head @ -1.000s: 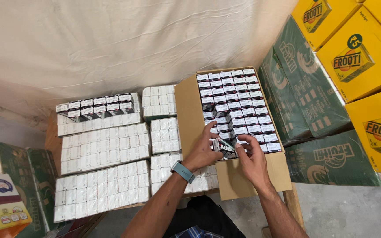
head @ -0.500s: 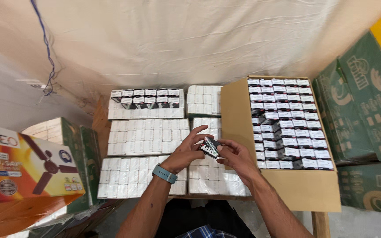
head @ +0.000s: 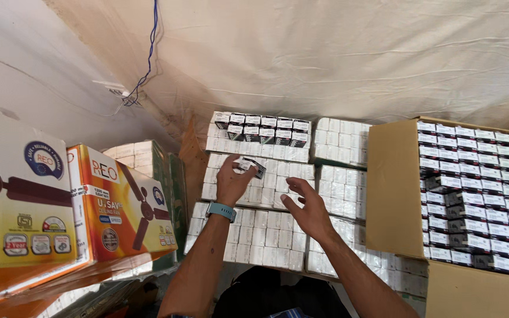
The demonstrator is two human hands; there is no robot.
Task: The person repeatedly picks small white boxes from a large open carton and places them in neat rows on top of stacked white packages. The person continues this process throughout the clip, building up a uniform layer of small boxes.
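Pale, wrinkled cloth (head: 337, 59) hangs as the backdrop, with a thin blue wire (head: 148, 53) running down it at upper left. Below it, seen from the head camera, lies a wide bed of small white cartons (head: 266, 235) packed edge to edge in flat layers. A row of dark-topped cartons (head: 263, 128) stands along the far edge of that bed.

The left hand (head: 231, 182), a blue-strapped watch (head: 220, 210) on its wrist, holds a small box (head: 251, 166) over the middle layer. The box is a short oblong, dark on its visible face with a white end, and it sits tilted, one end lower than the other. It is pinched between the thumb and the curled fingers (head: 229, 165) of that hand, which close snugly about its near end, while its far end juts out to the right, beyond the fingertips. It hangs just above the white cartons; whether it touches them cannot be told.

The right hand (head: 304, 209) hovers near, below and to the right of the box and apart from it, holding nothing. Its fingers are spread loosely, palm down, over the white cartons.

At right stands an open cardboard case (head: 393, 188), its flap raised, filled with rows of the same small dark-and-white boxes (head: 472, 194). At left lie orange and yellow ceiling-fan cartons (head: 113, 206).
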